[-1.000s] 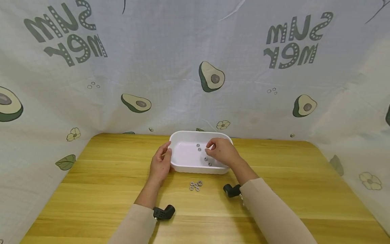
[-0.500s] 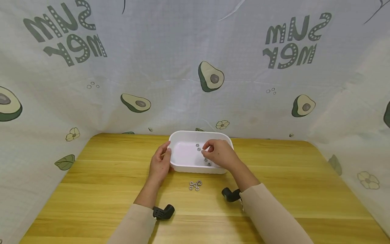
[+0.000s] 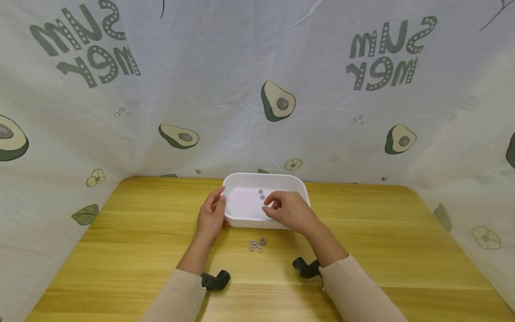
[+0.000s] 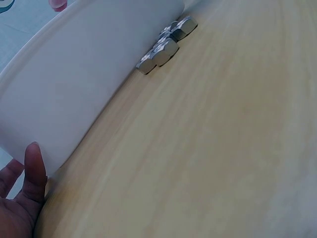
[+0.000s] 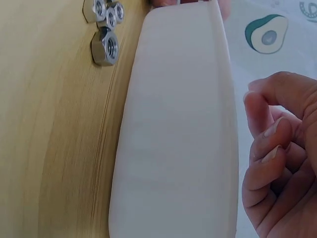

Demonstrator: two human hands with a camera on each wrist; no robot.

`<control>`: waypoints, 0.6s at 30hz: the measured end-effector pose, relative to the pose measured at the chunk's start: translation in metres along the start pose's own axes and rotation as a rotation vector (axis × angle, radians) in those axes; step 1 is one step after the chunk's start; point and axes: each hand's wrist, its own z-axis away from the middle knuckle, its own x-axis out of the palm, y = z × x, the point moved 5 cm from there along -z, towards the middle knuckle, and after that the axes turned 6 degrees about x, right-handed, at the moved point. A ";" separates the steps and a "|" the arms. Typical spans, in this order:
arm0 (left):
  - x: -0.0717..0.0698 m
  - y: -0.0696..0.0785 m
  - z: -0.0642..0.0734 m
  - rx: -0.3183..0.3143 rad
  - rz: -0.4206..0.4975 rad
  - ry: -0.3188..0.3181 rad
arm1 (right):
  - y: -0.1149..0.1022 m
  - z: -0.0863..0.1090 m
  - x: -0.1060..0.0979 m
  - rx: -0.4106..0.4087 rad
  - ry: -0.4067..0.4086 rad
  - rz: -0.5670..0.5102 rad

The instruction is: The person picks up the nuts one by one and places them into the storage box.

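A white tray (image 3: 243, 222) stands on the wooden table, with two small metal nuts (image 3: 261, 194) visible inside it. My left hand (image 3: 211, 215) grips the tray's left end, its thumb on the outer front wall and the other fingers around the end. Over the right part of the tray is my right hand (image 3: 293, 212), fingers curled and the thumb and index fingertips close together. In the right wrist view, this hand (image 5: 287, 153) appears above the rim; no nut shows at its fingertips, though a small one could be hidden. The hand covers part of the tray floor.
Several hex nuts (image 3: 257, 244) lie clustered on the wooden table (image 3: 161, 250) just in front of the tray. Behind the table hangs a pale cloth (image 3: 225, 89) printed with avocados and lettering. Black wrist devices (image 3: 216, 280) are worn on both forearms.
My right hand has shifted left and toward the front of the tray, now covering two nuts in the tray that showed before. My left hand and the tray have stayed put.
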 end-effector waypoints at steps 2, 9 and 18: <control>0.000 0.000 0.000 0.003 -0.002 -0.001 | -0.001 0.004 0.000 -0.006 0.000 0.002; 0.000 0.000 0.000 0.002 -0.011 -0.005 | -0.002 0.015 0.002 -0.008 -0.001 -0.011; 0.000 -0.001 0.000 -0.005 -0.013 -0.002 | 0.002 0.027 0.009 -0.005 -0.029 -0.049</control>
